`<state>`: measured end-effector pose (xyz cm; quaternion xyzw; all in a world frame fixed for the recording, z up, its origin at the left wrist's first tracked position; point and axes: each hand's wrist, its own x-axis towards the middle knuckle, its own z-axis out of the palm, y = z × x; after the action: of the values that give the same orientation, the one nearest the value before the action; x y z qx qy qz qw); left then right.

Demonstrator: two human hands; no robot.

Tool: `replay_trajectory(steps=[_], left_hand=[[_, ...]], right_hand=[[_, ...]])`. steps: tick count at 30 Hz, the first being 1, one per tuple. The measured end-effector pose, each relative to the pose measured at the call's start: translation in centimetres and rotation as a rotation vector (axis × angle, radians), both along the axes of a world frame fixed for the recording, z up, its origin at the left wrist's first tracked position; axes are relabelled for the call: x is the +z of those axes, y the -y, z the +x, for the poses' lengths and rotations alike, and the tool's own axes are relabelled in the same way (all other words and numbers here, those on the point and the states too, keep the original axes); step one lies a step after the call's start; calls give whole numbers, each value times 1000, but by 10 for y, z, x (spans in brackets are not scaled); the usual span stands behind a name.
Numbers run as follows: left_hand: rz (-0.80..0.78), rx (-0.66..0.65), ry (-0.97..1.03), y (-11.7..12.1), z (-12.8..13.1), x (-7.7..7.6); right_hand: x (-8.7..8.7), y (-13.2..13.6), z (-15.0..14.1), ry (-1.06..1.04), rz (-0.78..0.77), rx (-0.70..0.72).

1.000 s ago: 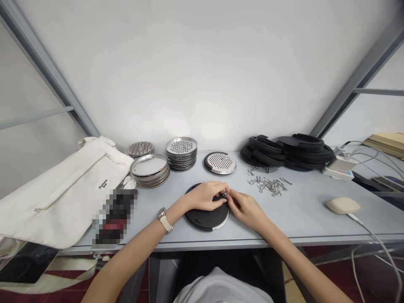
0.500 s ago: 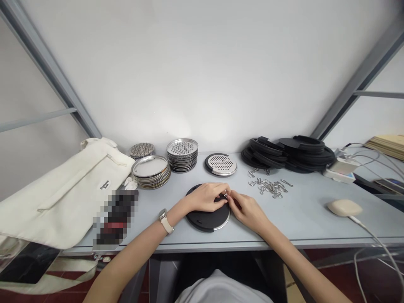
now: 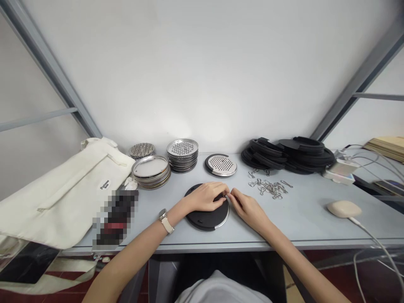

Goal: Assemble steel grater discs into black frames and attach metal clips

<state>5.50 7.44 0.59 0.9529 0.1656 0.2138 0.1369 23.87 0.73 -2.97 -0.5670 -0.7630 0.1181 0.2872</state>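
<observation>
A round black disc [image 3: 210, 215] with a silver metal edge lies flat near the desk's front. My left hand [image 3: 208, 197] rests over its upper part, fingers curled and pinched on a small metal clip at the right rim. The clip is mostly hidden by the fingers. Close beside it, my right hand [image 3: 248, 207] is closed in a pinch, its fingertips at the same spot; what they hold is too small to make out. Loose metal wire clips [image 3: 271, 188] lie in a pile beyond my right hand.
Along the wall stand a stack of metal grater discs [image 3: 183, 162], a stack of smooth metal discs [image 3: 150, 166], a grater disc in a black holder [image 3: 222, 164] and black ring-shaped parts [image 3: 303, 155]. A cream bag [image 3: 72, 189] lies left; a corded beige device [image 3: 344, 208] sits right.
My right fingertips have shifted slightly right, leaving a small gap from the left fingers. The black disc has moved a little left. My left hand keeps its pinch at the rim.
</observation>
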Motion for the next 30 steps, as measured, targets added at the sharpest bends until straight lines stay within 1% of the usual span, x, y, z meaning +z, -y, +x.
replay_trajectory(steps=[3,5,10,14,16,21,26,30], left_hand=[[55,23,-25,0,0,-1],[74,48,-30,1,0,-2],[79,83,-16,3,2,-1],[61,153,-32,4,2,0],[65,174,-53,3,2,-1],[117,174,-98,1,2,-4],[133,197,-114,1,3,-3],[127,200,-133,2,3,-2]], right_hand=[[0,0,0,11,-51,57],[0,1,-1,21,-55,56],[-1,0,-4,80,-57,1],[-2,-2,-8,154,-52,-63],[-2,-4,-9,145,-64,-78],[0,-7,-10,72,-111,-113],[1,-10,-11,-16,-117,-98],[0,-8,-10,18,-119,-81]])
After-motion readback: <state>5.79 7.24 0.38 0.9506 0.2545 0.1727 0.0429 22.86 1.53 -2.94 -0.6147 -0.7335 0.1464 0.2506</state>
